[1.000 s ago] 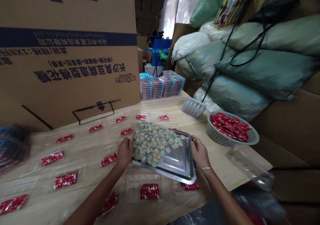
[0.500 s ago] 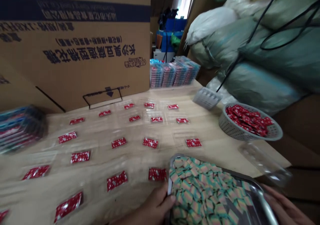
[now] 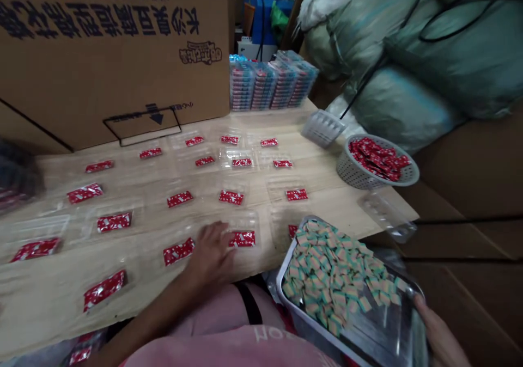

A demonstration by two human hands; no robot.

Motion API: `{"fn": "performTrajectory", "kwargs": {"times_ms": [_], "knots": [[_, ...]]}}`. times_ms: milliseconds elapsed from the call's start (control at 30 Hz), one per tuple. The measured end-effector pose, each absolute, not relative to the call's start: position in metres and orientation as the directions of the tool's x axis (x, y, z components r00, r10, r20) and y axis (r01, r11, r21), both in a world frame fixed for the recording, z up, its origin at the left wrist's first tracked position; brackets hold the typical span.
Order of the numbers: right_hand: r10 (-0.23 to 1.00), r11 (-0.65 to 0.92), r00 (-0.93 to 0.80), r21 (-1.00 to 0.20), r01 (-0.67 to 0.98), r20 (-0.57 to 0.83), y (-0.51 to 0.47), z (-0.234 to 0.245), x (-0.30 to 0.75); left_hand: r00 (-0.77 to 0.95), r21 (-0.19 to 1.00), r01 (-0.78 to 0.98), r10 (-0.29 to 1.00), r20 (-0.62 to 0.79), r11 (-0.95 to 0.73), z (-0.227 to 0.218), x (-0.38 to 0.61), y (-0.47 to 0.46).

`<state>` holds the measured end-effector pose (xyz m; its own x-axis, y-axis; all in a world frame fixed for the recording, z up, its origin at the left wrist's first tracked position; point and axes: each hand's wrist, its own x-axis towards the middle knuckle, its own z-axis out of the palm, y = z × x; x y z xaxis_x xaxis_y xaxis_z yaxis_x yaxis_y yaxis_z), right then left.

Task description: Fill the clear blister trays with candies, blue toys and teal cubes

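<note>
A metal tray [image 3: 393, 338] heaped with several small striped pastel candies [image 3: 333, 271] hangs past the table's near right edge, over my lap. My right hand [image 3: 439, 334] grips its right rim at the bottom right. My left hand [image 3: 211, 251] lies on the wooden table [image 3: 44, 296], fingers stretched flat, beside a red sachet [image 3: 242, 239] in a clear plastic tray. Several more red sachets [image 3: 180, 198] lie in rows across the table, each in a clear tray.
A large cardboard box [image 3: 102, 46] stands at the back left. Stacks of packed clear boxes [image 3: 272, 81] sit behind the rows. A grey basket of red sachets [image 3: 378, 160] is at the right edge, with green sacks [image 3: 429, 56] beyond.
The tray of candies has come off the middle of the table down to the near right edge. My left hand let go of it and now lies on the table.
</note>
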<state>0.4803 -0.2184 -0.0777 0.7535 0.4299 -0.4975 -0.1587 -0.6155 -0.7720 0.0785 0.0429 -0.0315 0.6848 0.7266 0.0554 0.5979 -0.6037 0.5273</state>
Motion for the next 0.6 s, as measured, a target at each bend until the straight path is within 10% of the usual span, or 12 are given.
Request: {"fn": "performTrajectory", "kwargs": {"times_ms": [133, 233, 367, 500, 600], "knots": [[0.433, -0.597, 0.653, -0.74, -0.309, -0.622, -0.18, -0.066, 0.482, 0.617, 0.377, 0.709, 0.783, 0.078, -0.597, -0.052, 0.035, 0.042], [0.539, -0.552, 0.592, -0.782, -0.289, -0.599, -0.126, -0.057, 0.476, 0.566, 0.588, 0.637, 0.82, 0.083, -0.499, -0.047, 0.031, 0.038], [0.736, -0.428, 0.481, -0.878, -0.216, -0.477, -0.037, -0.034, 0.425, 0.298, 0.959, 0.278, 0.943, -0.146, 0.06, -0.024, 0.046, 0.055], [0.912, -0.267, 0.262, -0.942, -0.204, -0.316, 0.042, -0.024, 0.357, 0.115, 0.827, 0.031, 0.82, -0.561, 0.562, -0.007, 0.044, 0.079], [0.959, -0.182, 0.214, -0.982, -0.047, -0.188, 0.074, -0.028, 0.343, -0.023, 0.825, 0.066, 0.828, -0.561, 0.561, -0.004, 0.027, 0.085]]}}
